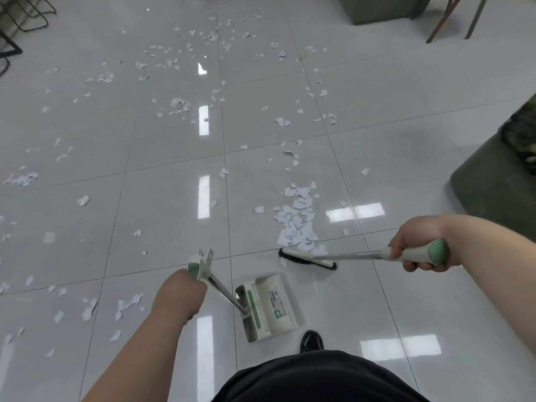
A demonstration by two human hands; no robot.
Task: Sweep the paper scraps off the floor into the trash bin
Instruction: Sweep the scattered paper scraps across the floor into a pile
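1. Fingers [425,266] of the right hand [417,250] are curling tight around the green-tipped grip of the broom handle [359,253], with the thumb pressing on top.
2. Paper scraps are lying gathered in a scrap pile [298,219] at about 10 o'clock from those fingers. Its long axis is running roughly 12 to 6 o'clock.
3. The broom head [307,258] is resting across the pile's 6 o'clock end and touching the lowest scraps, so the right hand is the one working the pile.
4. The dustpan [266,306] is sitting on the floor [406,158] at about 7 o'clock from the pile, near but apart from it. I cannot tell for sure which edge is its open lip.
5. The left hand [179,294] is gripping the top of the dustpan handle [223,291]. Its fingers are wrapping out of sight behind the handle.
6. Judging from this, the coming stroke is needing a pull toward 7 o'clock, along the pile's length.
7. Many loose scraps [179,104] are still lying scattered from 9 through 12 o'clock, so the task is looking far from finished.
8. A dark shoe [311,340] is showing at the dustpan's 5 o'clock and a green sofa [493,192] at 3 o'clock. No trash bin is plainly showing.
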